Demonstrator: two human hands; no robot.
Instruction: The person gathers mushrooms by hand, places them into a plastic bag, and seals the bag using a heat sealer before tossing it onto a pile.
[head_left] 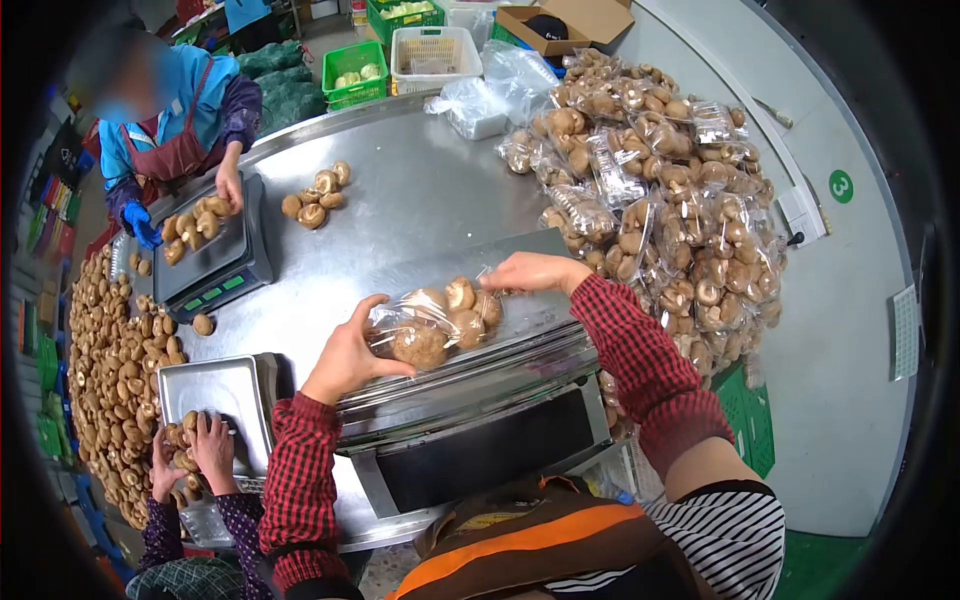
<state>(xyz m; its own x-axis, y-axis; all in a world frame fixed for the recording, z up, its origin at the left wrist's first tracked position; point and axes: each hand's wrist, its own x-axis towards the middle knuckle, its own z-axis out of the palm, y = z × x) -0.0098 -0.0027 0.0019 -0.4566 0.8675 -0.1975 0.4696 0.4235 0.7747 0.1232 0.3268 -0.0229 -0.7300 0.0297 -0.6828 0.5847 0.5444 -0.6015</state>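
Pack of mushrooms [435,328] lies over machine [490,450]: left hand [342,350] cups one end, seemingly to steady it; right hand [538,272] pinches film [488,288] at other, apparently to hold it taut. Right of machine, wrapped packs [665,190] lie heaped (likely out of way); left, scale [222,290].

The steel table [430,205] carries heaped bagged mushrooms [665,205] at right and loose mushrooms [115,385] at left. Between sit a black scale [226,262], a tray scale [232,385] and a mushroom cluster [314,195].
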